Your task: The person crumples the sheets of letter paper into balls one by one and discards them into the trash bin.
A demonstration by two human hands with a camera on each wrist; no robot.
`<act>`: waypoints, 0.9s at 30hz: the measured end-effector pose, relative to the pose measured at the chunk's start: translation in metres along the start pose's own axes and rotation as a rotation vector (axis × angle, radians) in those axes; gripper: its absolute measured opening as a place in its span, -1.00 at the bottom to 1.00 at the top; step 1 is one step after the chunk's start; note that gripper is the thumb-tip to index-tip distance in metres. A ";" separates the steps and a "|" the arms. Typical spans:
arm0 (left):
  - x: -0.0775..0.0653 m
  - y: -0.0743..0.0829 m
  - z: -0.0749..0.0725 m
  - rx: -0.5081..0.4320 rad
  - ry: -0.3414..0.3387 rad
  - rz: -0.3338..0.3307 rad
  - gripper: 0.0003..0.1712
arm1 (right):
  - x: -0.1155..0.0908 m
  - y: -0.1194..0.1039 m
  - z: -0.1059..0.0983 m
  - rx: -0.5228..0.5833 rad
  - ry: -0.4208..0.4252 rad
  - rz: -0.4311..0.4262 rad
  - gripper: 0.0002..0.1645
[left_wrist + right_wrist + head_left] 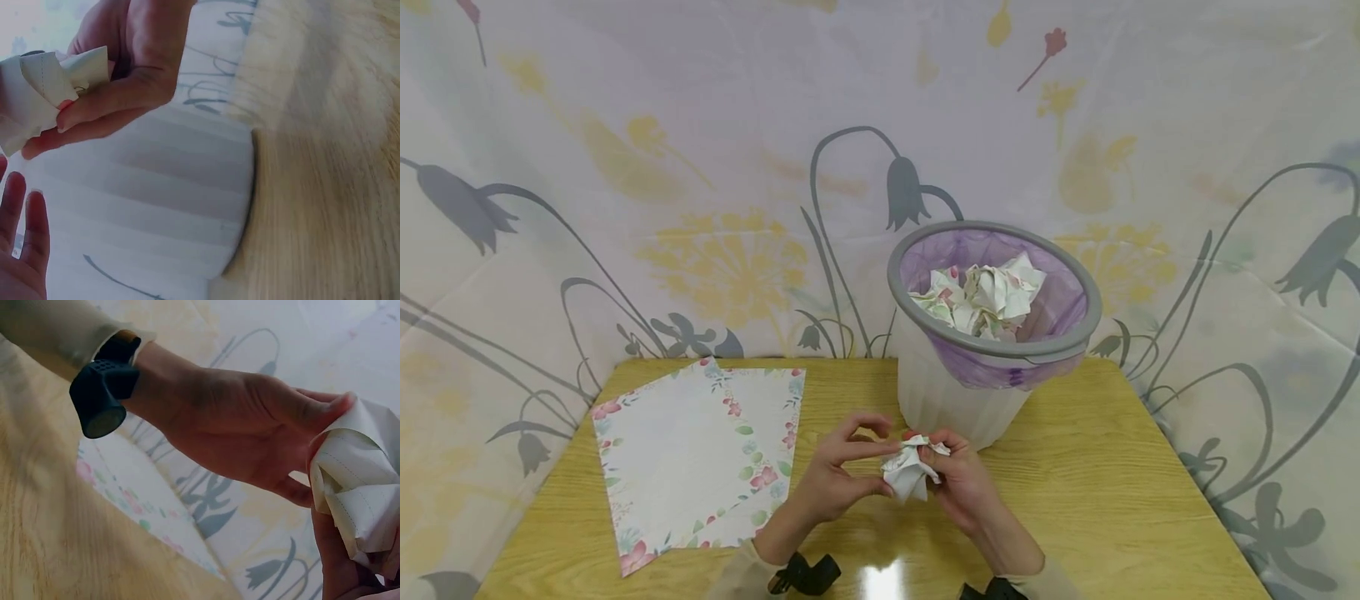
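Observation:
A crumpled sheet of white paper point(912, 472) is held over the table in front of the bin, gripped by my right hand point(968, 487) with the thumb on top. Bits of pink print show at its upper edge. My left hand point(835, 473) is cupped loosely at the paper's left side, its fingertips right at the edge. Seen from the left wrist, some of that hand's fingers point(35, 231) are extended and apart from the paper. Folded creases and a dotted line show on the crumpled paper point(362, 487) in the right wrist view.
A white bin point(955, 408) with a grey rim and purple liner stands at the back right of the wooden table point(1097, 492). Crumpled floral papers point(992, 296) lie inside. Two overlapping flat sheets, a front one point(662, 458) and one beneath point(775, 400), lie at left.

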State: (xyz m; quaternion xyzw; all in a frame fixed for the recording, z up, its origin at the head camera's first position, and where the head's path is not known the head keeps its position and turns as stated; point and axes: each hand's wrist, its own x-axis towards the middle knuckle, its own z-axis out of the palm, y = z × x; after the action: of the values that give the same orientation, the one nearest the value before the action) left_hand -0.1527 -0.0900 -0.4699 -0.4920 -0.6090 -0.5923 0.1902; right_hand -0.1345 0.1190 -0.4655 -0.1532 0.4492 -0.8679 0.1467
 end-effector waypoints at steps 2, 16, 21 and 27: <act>0.003 0.000 0.002 0.022 -0.015 0.019 -0.50 | 0.000 0.001 0.001 -0.024 0.020 -0.003 -0.74; 0.014 -0.006 0.026 0.182 0.136 0.008 -0.65 | -0.003 0.011 0.011 -0.165 0.357 -0.083 -0.55; 0.012 -0.010 0.023 0.070 0.148 -0.067 -0.67 | -0.001 0.015 0.010 -0.172 0.384 -0.085 -0.60; -0.002 -0.010 0.010 -0.075 0.191 -0.280 -0.79 | 0.003 0.012 0.006 -0.322 0.294 0.005 -0.83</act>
State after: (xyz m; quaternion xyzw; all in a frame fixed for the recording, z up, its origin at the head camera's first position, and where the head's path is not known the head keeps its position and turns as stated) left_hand -0.1565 -0.0797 -0.4795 -0.3505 -0.6283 -0.6794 0.1442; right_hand -0.1336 0.1066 -0.4719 -0.0453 0.5990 -0.7976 0.0551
